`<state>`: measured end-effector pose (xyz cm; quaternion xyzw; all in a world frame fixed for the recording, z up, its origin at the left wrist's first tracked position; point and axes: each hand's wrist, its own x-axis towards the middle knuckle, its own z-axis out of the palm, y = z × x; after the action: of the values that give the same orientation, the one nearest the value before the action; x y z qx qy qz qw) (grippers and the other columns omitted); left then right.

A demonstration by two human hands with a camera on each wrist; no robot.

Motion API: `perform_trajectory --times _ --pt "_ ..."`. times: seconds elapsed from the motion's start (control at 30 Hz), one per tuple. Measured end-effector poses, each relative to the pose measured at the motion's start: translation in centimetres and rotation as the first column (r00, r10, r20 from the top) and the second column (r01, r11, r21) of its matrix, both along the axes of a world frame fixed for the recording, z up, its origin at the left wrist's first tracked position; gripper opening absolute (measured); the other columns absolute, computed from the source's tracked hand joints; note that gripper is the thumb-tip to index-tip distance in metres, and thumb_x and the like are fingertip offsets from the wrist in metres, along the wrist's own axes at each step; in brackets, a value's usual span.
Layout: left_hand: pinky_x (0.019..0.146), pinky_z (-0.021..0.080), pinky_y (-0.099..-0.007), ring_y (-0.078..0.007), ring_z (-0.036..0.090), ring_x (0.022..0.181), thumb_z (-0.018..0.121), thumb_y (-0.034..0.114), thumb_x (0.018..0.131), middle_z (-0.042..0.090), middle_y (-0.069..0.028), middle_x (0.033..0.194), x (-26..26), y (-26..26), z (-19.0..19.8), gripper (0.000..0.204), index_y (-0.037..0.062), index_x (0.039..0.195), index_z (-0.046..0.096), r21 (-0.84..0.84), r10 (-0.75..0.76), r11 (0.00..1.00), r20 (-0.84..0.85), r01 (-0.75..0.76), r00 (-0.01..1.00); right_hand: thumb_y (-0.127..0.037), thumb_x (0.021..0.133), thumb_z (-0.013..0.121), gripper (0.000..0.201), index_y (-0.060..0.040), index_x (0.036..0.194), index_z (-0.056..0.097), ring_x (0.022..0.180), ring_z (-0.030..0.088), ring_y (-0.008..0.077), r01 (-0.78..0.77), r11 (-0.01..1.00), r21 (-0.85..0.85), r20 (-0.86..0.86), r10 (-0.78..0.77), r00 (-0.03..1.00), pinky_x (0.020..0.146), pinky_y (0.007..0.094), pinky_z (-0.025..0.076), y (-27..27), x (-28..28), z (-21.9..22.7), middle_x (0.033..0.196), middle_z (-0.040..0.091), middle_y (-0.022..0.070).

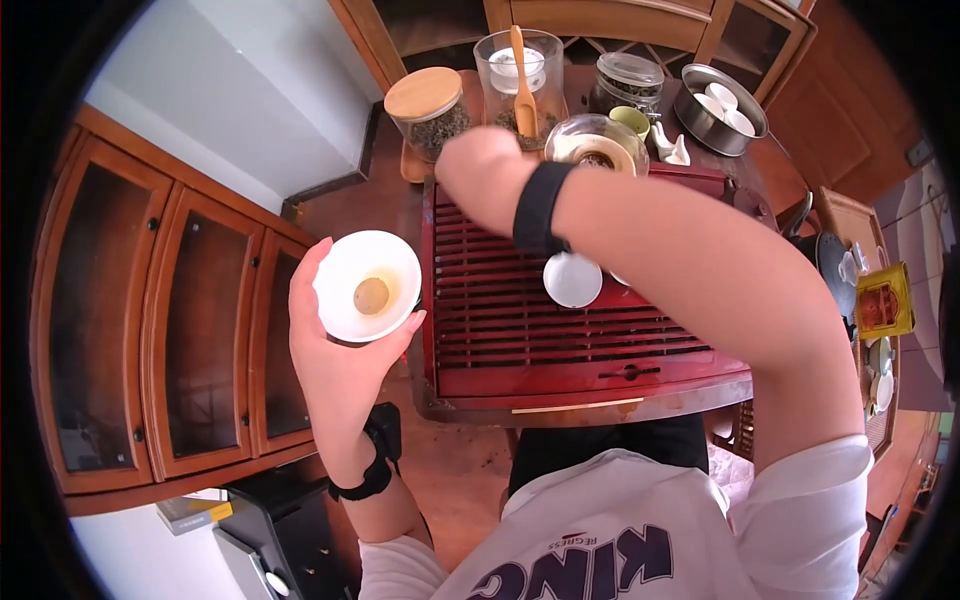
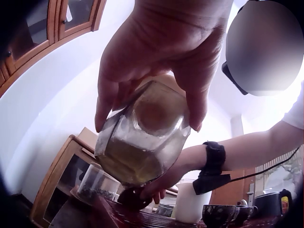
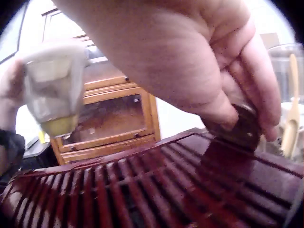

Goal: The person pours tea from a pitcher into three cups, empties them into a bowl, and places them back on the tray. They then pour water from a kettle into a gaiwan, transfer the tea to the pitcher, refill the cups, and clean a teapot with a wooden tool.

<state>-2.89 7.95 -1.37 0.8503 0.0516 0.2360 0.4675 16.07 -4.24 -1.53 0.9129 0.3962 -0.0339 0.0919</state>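
My left hand grips a clear faceted glass pitcher from above, thumb and fingers on opposite sides. Yellowish tea shows low inside it. A white funnel-shaped strainer sits in its top. The pitcher is in the air, left of the red slatted tea tray. My right hand reaches across to the tray's far left corner. In the right wrist view, its thumb and fingers hold a dark round object low at the tray's border; its exact kind I cannot tell. A white cup stands on the slats.
Behind the tray stand a wooden-lidded jar, a glass canister with a wooden scoop, and a lidded glass bowl. A metal pot holds white cups. A kettle is at the right, glass-door cabinets at the left.
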Motion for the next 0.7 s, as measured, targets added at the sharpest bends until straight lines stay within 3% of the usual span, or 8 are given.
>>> perform_trajectory --times 0.07,0.17,0.3,0.37,0.47,0.57,0.67,0.7 --pt "0.093 0.054 -0.0351 -0.0219 0.062 0.114 0.087 -0.002 0.065 0.058 -0.0117 0.126 0.0 0.1 -0.1 0.087 0.0056 0.141 0.045 -0.008 0.005 1.0 0.005 -0.004 1.0 -0.016 0.077 0.079 0.035 -0.0083 0.111 0.077 0.096 0.073 0.0266 -0.066 0.974 -0.218 -0.112 0.043 0.993 0.07 0.0482 0.061 1.2 -2.2 -1.0 0.111 0.075 0.0064" --pt "0.094 0.054 -0.0348 -0.0215 0.061 0.114 0.088 -0.001 0.065 0.058 -0.0114 0.126 -0.1 0.1 -0.2 0.087 0.0057 0.141 0.046 -0.054 0.023 0.998 0.007 -0.022 1.0 -0.017 0.071 0.084 0.043 -0.0069 0.112 0.076 0.098 0.072 0.0281 -0.191 0.904 -0.382 -0.251 0.098 0.963 0.073 0.0444 0.062 2.2 -6.1 -0.6 0.112 0.074 0.0086" --pt "0.094 0.054 -0.0343 -0.0212 0.061 0.114 0.088 -0.001 0.063 0.059 -0.0108 0.127 -1.0 0.0 0.2 0.088 0.0049 0.14 0.046 -0.017 0.056 0.998 0.02 -0.056 0.998 -0.017 0.067 0.086 0.052 -0.0083 0.116 0.074 0.104 0.07 0.0287 -0.258 0.894 -0.365 -0.315 0.142 0.938 0.074 0.0443 0.062 1.6 -10.3 -1.8 0.112 0.073 0.011" --pt "0.094 0.054 -0.0342 -0.0211 0.061 0.114 0.088 -0.001 0.063 0.059 -0.0106 0.127 -1.3 0.0 0.3 0.088 0.0046 0.14 0.047 -0.005 0.057 0.998 0.031 -0.057 0.998 -0.019 0.064 0.086 0.048 -0.0101 0.111 0.077 0.095 0.072 0.0293 -0.301 0.91 -0.285 -0.36 0.19 0.914 0.07 0.044 0.062 -0.1 -12.5 -0.5 0.107 0.074 0.011" --pt "0.095 0.053 -0.0342 -0.0212 0.061 0.115 0.088 -0.001 0.063 0.058 -0.0108 0.128 -1.6 0.0 0.3 0.088 0.004 0.141 0.046 -0.015 0.064 0.998 0.033 -0.064 0.997 -0.021 0.064 0.086 0.044 -0.0106 0.106 0.078 0.089 0.072 0.0284 -0.352 0.886 -0.302 -0.383 0.225 0.896 0.068 0.0429 0.062 -0.3 -12.8 0.6 0.104 0.075 0.0102" --pt "0.096 0.053 -0.034 -0.0211 0.061 0.115 0.088 -0.001 0.063 0.058 -0.0109 0.128 -1.8 0.1 0.2 0.088 0.0038 0.141 0.046 -0.059 0.058 0.997 0.056 -0.054 0.997 -0.021 0.067 0.085 0.038 -0.0102 0.103 0.079 0.087 0.073 0.0257 -0.204 0.933 -0.295 -0.222 0.141 0.965 0.068 0.0428 0.062 0.4 -9.3 3.6 0.102 0.075 0.0069" --pt "0.096 0.053 -0.0339 -0.021 0.061 0.115 0.087 -0.002 0.063 0.058 -0.0108 0.128 -2.2 0.1 0.4 0.088 0.0036 0.141 0.045 -0.009 0.096 0.995 0.04 -0.095 0.995 -0.017 0.075 0.081 0.037 -0.0116 0.112 0.077 0.096 0.073 0.026 0.012 0.982 -0.187 -0.149 -0.04 0.988 0.074 0.0481 0.061 1.5 -3.2 1.3 0.11 0.075 0.006" --pt "0.099 0.051 -0.035 -0.022 0.06 0.117 0.086 0.0 0.064 0.057 -0.0108 0.13 -2.3 0.0 0.4 0.086 0.0043 0.14 0.047 -0.016 0.112 0.994 0.037 -0.111 0.993 -0.014 0.08 0.071 0.018 -0.0091 0.095 0.08 0.089 0.074 0.0277 0.011 0.987 -0.158 -0.09 -0.026 0.996 0.071 0.0388 0.059 0.3 -1.9 0.7 0.096 0.076 0.0106"
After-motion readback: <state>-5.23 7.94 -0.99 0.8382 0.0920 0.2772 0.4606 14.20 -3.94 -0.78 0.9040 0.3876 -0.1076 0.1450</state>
